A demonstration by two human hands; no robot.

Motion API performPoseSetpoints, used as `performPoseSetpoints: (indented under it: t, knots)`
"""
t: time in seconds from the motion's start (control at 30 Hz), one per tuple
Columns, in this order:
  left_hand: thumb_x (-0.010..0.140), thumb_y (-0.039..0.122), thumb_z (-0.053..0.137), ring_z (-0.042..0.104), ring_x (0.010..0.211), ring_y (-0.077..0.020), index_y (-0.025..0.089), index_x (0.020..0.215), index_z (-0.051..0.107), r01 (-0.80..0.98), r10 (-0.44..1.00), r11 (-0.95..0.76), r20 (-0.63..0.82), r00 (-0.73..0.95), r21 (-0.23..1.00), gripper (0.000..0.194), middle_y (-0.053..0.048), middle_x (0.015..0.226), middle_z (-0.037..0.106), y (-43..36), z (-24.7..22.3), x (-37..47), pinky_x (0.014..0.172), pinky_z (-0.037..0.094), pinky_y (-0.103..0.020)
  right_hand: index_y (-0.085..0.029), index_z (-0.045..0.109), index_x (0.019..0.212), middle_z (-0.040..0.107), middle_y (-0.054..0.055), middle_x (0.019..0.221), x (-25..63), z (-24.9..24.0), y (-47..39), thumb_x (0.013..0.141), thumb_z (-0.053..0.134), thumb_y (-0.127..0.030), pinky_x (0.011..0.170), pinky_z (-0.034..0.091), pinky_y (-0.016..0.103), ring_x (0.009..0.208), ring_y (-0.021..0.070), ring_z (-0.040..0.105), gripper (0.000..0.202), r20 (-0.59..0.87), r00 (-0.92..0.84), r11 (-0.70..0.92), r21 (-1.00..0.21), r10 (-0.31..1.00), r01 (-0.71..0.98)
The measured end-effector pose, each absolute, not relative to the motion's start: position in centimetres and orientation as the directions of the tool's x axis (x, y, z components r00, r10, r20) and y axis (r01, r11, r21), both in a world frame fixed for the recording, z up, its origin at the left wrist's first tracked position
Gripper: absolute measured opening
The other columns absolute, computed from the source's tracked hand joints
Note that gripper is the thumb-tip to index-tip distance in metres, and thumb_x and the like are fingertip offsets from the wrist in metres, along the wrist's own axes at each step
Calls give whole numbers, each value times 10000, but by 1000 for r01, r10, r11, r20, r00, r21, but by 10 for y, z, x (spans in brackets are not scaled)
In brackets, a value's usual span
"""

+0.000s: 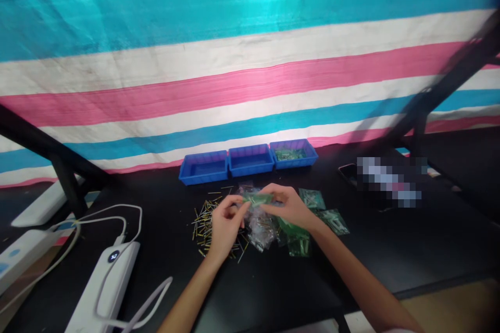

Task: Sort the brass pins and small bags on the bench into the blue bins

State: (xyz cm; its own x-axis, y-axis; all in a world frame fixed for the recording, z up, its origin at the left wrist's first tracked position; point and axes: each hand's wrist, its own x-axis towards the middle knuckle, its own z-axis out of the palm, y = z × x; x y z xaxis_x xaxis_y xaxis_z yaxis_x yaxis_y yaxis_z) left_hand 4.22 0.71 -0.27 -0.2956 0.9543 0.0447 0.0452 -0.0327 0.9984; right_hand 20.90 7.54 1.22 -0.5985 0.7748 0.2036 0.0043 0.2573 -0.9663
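Between my two hands, just above the table, is a small green plastic bag. My left hand pinches its left end, and my right hand grips the right end. Under and left of my left hand lies a spread pile of thin metal pins, gold and silver in colour. Clear plastic bags lie crumpled below the hands. To the right, partly under my right wrist, are several green bags and flat bags with pale pieces inside.
Three blue trays stand in a row behind: the left tray, the middle tray and the right tray, which holds small green bags. A white power bank with cables lies left, near a power strip. A phone lies right.
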Motion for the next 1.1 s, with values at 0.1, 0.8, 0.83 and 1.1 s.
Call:
performPoseSetpoints:
  t: [0.1, 0.8, 0.83, 1.1]
  knots:
    - [713, 243, 642, 451, 405, -43, 182, 785, 584, 82, 950, -94, 114, -292, 992, 111, 40, 644, 587, 7, -1, 40, 437, 366, -182, -207, 684, 845, 624, 43, 906, 208, 11, 77, 716, 654, -222, 714, 459, 276, 840, 157, 581, 133, 269, -549, 321, -947, 791, -1]
    - [734, 375, 603, 464, 463, -98, 132, 507, 566, 284, 976, 17, 46, -213, 959, 336, 2, 464, 528, 3, -3, 47, 488, 356, -220, -188, 572, 1071, 609, 23, 809, 205, 7, 73, 709, 661, -329, 605, 451, 233, 677, 112, 563, 399, 102, -626, 97, -994, 773, -42]
    - [738, 373, 600, 462, 475, -96, 130, 554, 579, 274, 979, 6, 49, -196, 962, 306, 5, 489, 533, 2, -3, 47, 488, 352, -217, -184, 568, 1079, 609, 16, 769, 205, 7, 73, 715, 654, -344, 591, 447, 233, 649, 109, 558, 407, 76, -640, 55, -997, 764, -53]
    - [806, 349, 520, 417, 515, -73, 151, 800, 587, 106, 975, -44, 66, -213, 993, 209, 13, 665, 540, 3, 6, 45, 469, 319, -190, -156, 616, 744, 545, -25, 571, 213, 13, 88, 734, 606, -424, 520, 371, 225, 508, 82, 464, 268, 35, -453, 30, -999, 891, -18]
